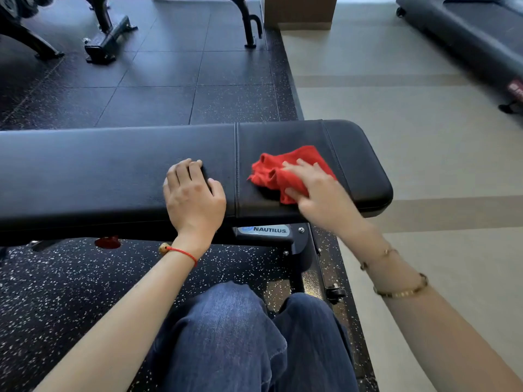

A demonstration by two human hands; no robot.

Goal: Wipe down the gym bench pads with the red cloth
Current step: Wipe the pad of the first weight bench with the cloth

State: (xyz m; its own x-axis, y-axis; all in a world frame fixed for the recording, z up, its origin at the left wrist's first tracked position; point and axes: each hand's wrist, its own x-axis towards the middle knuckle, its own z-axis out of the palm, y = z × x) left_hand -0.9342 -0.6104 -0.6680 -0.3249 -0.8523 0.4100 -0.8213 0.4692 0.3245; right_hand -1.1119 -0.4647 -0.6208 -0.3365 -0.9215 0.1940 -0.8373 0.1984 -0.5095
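A black padded gym bench (113, 165) runs across the view, with a seam splitting a long left pad from a shorter right pad (362, 165). The crumpled red cloth (283, 171) lies on the right pad. My right hand (317, 190) presses on the cloth, fingers spread over it and thumb tucked at its near edge. My left hand (192, 193) rests on the left pad just left of the seam, fingers bent and holding nothing.
Under the bench sits its black frame with a Nautilus label (266, 230) and a small wheel (335, 292). Black speckled rubber flooring lies to the left, beige floor (424, 137) to the right. Other bench legs (107, 38) stand far back; a treadmill (467, 35) is at top right.
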